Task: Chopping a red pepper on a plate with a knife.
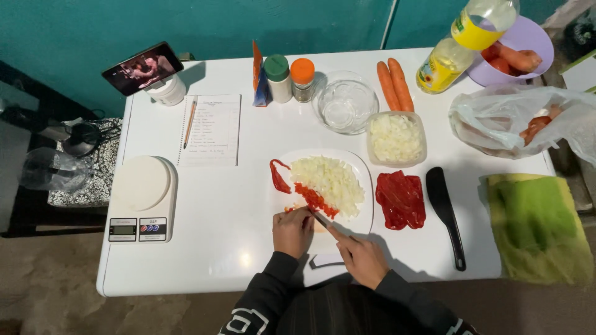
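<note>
Red pepper strip (297,209) lay pinned under the left hand (292,231) on the white cutting board (360,214). The right hand (361,258) gripped a knife (321,220), blade touching the pepper beside those fingertips, diced onion (329,180) piled just beyond both hands.

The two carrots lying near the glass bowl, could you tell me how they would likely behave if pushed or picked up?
The two carrots look straight and unpeeled, so they are probably stiff and easy to grip. Being round and tapered, they may roll in a curve if nudged sideways on the smooth white table. They lie side by side, touching, so pushing one would likely shift the other.
</note>
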